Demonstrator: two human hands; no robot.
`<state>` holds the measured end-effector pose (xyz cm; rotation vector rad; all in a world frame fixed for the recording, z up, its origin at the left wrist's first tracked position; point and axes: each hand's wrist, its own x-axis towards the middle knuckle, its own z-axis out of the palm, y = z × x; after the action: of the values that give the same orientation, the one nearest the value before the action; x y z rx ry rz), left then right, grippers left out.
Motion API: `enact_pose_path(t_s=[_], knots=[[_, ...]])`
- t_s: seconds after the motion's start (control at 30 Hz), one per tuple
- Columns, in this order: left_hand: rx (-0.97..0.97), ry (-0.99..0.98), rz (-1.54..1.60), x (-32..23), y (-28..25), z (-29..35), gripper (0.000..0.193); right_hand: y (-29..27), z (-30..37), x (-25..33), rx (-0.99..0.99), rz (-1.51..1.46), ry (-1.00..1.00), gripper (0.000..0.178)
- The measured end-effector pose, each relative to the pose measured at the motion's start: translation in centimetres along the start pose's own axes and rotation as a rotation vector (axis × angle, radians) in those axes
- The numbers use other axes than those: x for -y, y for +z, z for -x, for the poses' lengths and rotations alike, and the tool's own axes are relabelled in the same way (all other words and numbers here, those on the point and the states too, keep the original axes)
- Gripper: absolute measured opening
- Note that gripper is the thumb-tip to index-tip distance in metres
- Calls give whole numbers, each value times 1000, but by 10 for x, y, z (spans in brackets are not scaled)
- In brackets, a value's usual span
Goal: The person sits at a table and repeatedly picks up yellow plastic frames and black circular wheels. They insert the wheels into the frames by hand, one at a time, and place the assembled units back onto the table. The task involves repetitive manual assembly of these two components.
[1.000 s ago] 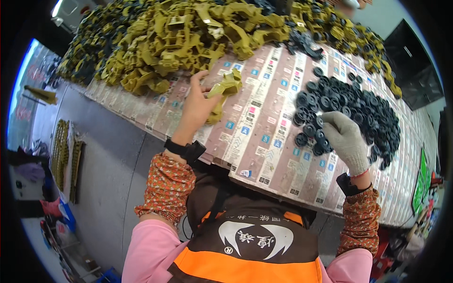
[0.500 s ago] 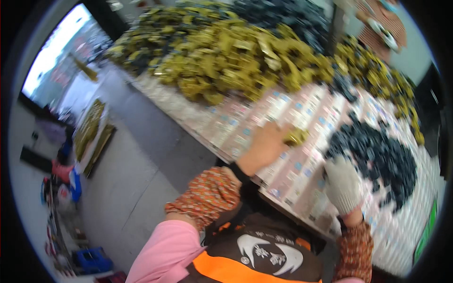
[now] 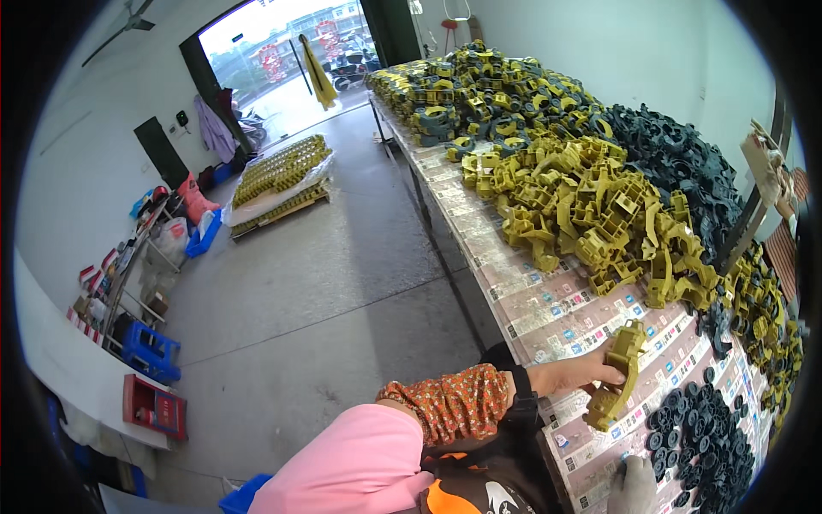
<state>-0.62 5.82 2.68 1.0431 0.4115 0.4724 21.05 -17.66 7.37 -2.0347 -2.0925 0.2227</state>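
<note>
My left hand is closed round a yellow plastic toy vehicle body, held tilted above the table near its front edge. My right hand, in a pale knitted glove, shows only in part at the lower edge of the picture, beside a pile of small black toy wheels. How its fingers are set cannot be made out. Beyond my left hand lies a big heap of loose yellow vehicle bodies.
The long table is covered with printed sheets. Black plastic parts and yellow-and-black toy vehicles are heaped farther back. At the right, another person's sleeve shows beside a post. A low stack of yellow pieces stands on the floor.
The view has swung left and up, bringing the doorway and floor into sight. My left hand still holds the yellow body, now raised and more upright. My gloved hand sits lower in the picture.
</note>
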Motion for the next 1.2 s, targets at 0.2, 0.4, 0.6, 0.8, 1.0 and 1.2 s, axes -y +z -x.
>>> enact_pose_path(t_s=[0.2, 0.4, 0.6, 0.8, 1.0, 1.2], knots=[[-59, 15, 69, 13, 36, 9, 105, -5, -1, 1, -174, -249, 48, 13], [-12, -53, 238, 20, 54, 44, 64, -15, -25, 30, -284, -861, 361, 26], [58, -156, 255, 23, 81, 60, 69, -7, -29, 42, -389, -1190, 530, 27], [-46, -77, -5, 49, 85, 55, 65, 12, -23, 51, -453, -1296, 544, 29], [-114, 29, -88, 58, 97, 54, 67, 30, -16, 50, -496, -878, 434, 36], [-136, 136, -363, 65, 97, 52, 75, 35, -10, 54, -509, -820, 474, 40]])
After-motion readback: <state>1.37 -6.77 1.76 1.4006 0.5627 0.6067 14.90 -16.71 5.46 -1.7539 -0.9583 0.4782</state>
